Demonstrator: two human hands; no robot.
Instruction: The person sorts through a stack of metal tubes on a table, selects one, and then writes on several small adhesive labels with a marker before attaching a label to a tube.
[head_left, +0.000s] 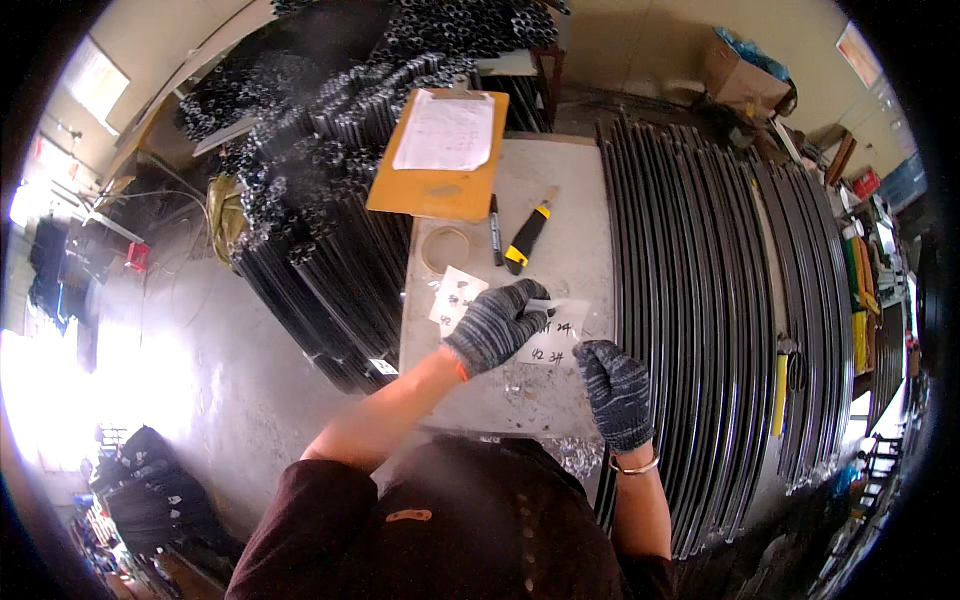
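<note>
A white paper label (pixel 546 349) with handwriting on it is held just above the grey worktable (pixel 480 405). My left hand (pixel 498 325), in a dark grey knitted glove, pinches its upper left edge. On the right side, my gloved right hand (pixel 614 395) has its fingers closed at the label's edge. A clear, shiny strip (pixel 574 308) shows along the label's top; its exact kind is hard to make out. Another white label (pixel 457 296) lies partly under my left hand. Beyond it sit a roll of tape (pixel 445 249), a black marker (pixel 495 232) and a yellow-black utility knife (pixel 526 240).
A clipboard (pixel 440 195) with a paper sheet lies at the table's far end. Bundled dark metal tubes (pixel 340 285) are stacked on the left. Long dark bars (pixel 690 330) lie side by side along the right. A cardboard box (pixel 743 75) stands at the back right.
</note>
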